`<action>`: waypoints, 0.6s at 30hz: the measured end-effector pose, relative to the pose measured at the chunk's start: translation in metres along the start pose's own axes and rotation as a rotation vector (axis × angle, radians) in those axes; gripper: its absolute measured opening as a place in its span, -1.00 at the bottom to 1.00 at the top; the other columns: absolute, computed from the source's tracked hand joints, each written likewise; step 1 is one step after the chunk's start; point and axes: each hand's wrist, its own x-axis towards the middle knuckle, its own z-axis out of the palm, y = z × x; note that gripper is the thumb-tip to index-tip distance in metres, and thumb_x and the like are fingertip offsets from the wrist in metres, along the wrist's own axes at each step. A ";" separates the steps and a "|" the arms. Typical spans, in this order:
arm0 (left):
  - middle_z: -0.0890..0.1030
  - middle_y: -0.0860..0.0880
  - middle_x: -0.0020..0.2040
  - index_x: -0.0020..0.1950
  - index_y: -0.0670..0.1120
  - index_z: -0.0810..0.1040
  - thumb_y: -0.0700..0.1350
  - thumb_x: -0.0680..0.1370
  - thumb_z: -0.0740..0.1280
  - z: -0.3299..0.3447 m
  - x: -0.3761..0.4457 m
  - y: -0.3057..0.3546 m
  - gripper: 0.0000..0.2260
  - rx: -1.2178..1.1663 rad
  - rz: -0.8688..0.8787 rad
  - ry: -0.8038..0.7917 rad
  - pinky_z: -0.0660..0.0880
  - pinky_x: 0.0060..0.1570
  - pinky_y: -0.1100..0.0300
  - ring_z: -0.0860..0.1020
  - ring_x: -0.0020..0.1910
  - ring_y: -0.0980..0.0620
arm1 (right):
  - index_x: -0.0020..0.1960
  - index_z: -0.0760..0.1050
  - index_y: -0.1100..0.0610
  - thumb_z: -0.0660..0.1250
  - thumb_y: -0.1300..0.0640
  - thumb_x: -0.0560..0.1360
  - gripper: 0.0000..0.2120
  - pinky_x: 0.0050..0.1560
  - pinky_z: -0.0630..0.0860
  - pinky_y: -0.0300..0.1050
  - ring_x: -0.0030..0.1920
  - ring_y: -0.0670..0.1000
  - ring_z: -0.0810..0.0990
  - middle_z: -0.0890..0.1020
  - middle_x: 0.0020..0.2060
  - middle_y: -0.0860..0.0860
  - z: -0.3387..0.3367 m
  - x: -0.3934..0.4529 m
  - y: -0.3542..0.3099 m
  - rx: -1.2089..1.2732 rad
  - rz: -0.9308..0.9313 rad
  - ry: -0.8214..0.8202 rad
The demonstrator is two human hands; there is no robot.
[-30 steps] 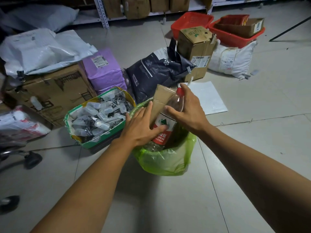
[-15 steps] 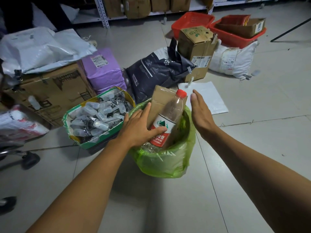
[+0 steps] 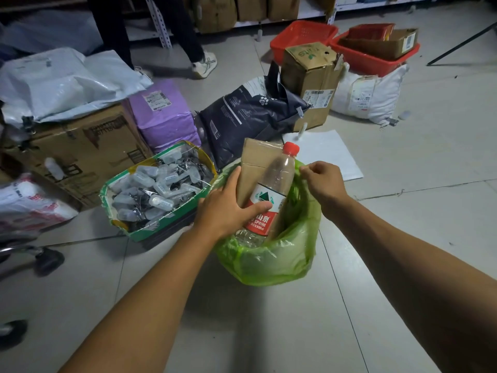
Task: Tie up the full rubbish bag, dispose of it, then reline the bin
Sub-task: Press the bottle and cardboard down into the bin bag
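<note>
Gathering the full green bag (image 3: 271,261)

Right hand (image 3: 324,185) pinches the thin, soft rim beside the bottle (image 3: 271,184); left hand (image 3: 228,208) presses flat on the stiff cardboard (image 3: 254,168).

We stand on a pale tiled floor (image 3: 403,211) under dim light (grout lines plainly visible); metal shelving (image 3: 158,28) holding cardboard boxes (image 3: 250,8) lines the far side.

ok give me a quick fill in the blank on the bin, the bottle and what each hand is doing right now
1. The bag lining the bin is ____ in colour.
2. The bottle has a ____ cap.
3. The left hand rests on the bottle and the ____ beside it.
4. The right hand pinches the bag's ____.

Missing words: green; red; cardboard; rim
</note>
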 end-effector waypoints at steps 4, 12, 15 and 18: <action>0.43 -0.10 0.45 0.56 0.18 -0.10 0.67 0.18 0.09 0.008 -0.006 0.014 0.07 0.008 -0.055 0.051 0.29 0.31 -0.27 0.41 0.38 -0.21 | -0.14 0.63 0.24 0.30 0.14 0.52 -0.79 -0.10 0.54 -0.05 -0.15 0.06 0.58 0.64 -0.21 0.10 -0.009 -0.002 -0.008 0.198 0.069 -0.067; 0.41 -0.12 0.47 0.57 0.12 -0.07 0.63 0.24 0.12 0.019 -0.001 0.037 0.04 -0.048 -0.127 0.113 0.23 0.31 -0.28 0.38 0.40 -0.22 | 0.18 0.57 0.12 0.10 0.22 0.57 -0.68 0.08 0.55 -0.04 0.06 0.07 0.56 0.58 0.08 0.04 -0.020 0.003 0.001 0.165 0.177 -0.035; 0.41 -0.11 0.47 0.57 0.13 -0.07 0.62 0.25 0.13 0.018 0.004 0.039 0.04 -0.066 -0.136 0.117 0.20 0.32 -0.29 0.38 0.41 -0.21 | -0.04 0.56 0.23 0.18 0.24 0.49 -0.81 -0.09 0.56 0.02 -0.14 0.13 0.56 0.59 -0.11 0.15 -0.029 0.001 0.015 0.007 0.344 -0.136; 0.41 -0.10 0.47 0.57 0.14 -0.06 0.65 0.20 0.11 0.017 0.006 0.039 0.07 -0.077 -0.131 0.109 0.19 0.33 -0.28 0.37 0.41 -0.20 | -0.03 0.58 0.25 0.26 0.16 0.47 -0.80 -0.20 0.57 -0.05 -0.18 0.11 0.61 0.63 -0.20 0.12 -0.034 -0.007 0.023 0.021 0.480 -0.328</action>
